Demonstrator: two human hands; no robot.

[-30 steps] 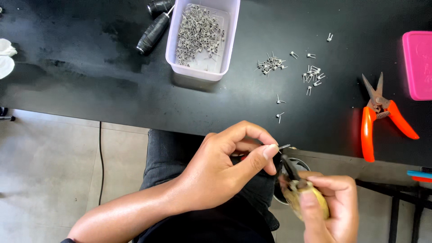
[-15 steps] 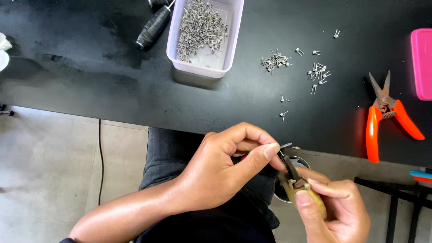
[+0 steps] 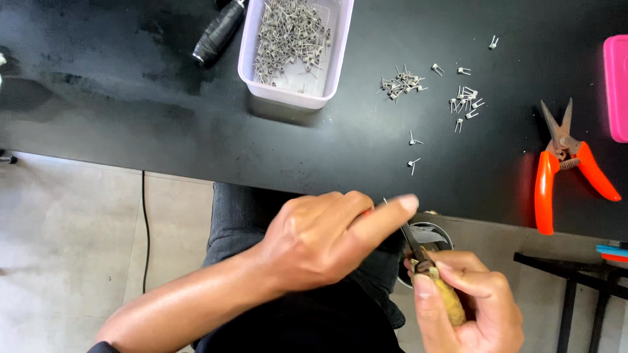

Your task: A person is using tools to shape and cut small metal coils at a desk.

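The small pliers with a worn yellowish handle (image 3: 432, 278) lie with their long axis on a slant, the dark metal nose pointing up and to the left, the handle running down and to the right into the palm. The handle looks scuffed and dull; the nose is thin and dark. They sit below the near edge of the black tabletop (image 3: 131, 117), over the person's lap. The right hand (image 3: 468, 304) is closed around the handle, thumb laid along it. The left hand (image 3: 320, 238) is curled nearly shut, forefinger and thumb pinched at a thin bit of wire by the pliers' tip; the wire itself is too small to make out. On the table stand a pale plastic tub of bent wire pieces (image 3: 294, 49), loose wire pieces (image 3: 432, 85) scattered to its right, and orange-handled snips (image 3: 566, 163) farther right.
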